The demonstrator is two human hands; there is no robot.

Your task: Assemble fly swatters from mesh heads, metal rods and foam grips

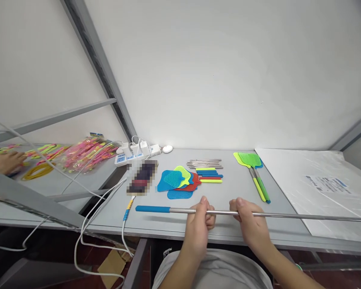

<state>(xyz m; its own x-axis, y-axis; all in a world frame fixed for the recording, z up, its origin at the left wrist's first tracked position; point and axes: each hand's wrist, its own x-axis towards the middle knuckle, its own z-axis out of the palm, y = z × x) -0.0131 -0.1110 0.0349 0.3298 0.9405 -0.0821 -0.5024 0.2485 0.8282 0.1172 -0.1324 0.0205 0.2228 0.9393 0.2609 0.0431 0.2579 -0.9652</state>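
A long, thin telescopic metal rod [282, 216] with a blue handle [153, 209] lies level across the front of the table, held in both hands. My left hand [197, 224] is closed around the rod a little right of the handle, thumb on top. Further right, my right hand [252, 224] grips the same rod. Its right end runs out of view. Behind my hands lie fly swatter heads [170, 179] in blue, yellow and red, loose coloured handles [209, 181] and several short metal rods [204, 163]. Swatters with heads and handles joined [252, 161] lie together behind my right hand.
A blurred-out flat object [142, 178], white cables and a power strip [138, 154] occupy the left. A white wrapped package [303, 180] covers the table's right side. Beyond the metal frame, another person's hand [7, 161] is by pink and yellow bagged items [88, 154].
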